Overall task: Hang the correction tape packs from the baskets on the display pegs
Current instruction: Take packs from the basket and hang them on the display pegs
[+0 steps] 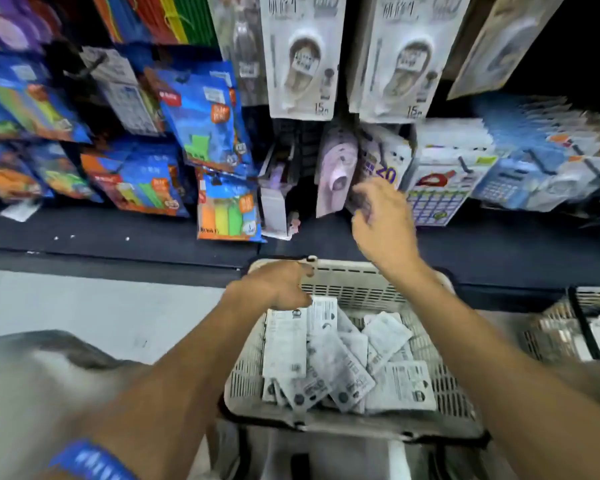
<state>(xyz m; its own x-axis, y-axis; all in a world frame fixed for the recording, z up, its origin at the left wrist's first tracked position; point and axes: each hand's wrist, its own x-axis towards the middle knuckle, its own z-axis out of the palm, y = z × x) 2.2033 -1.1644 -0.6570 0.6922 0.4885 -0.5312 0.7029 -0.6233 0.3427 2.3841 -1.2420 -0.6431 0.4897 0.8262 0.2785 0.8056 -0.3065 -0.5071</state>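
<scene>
A cream plastic basket [347, 271] in front of me holds several white correction tape packs [347, 362], lying back side up. My left hand [274, 285] reaches over the basket's left rim and grips the top of an upright white pack [284, 344]. My right hand [378, 220] is raised at the low display pegs. Its curled fingers pinch a small purplish pack [359, 202], which is blurred, right beside a lilac correction tape pack [336, 174] hanging there. More lilac and white packs [278, 192] hang to the left of it.
A second basket [575, 327] stands at the right. Blue sticky-note bags [208, 119] fill the pegs on the left, calculator packs [440, 188] the right, and large white packs [302, 57] hang above. A dark shelf ledge [118, 233] runs under the pegs.
</scene>
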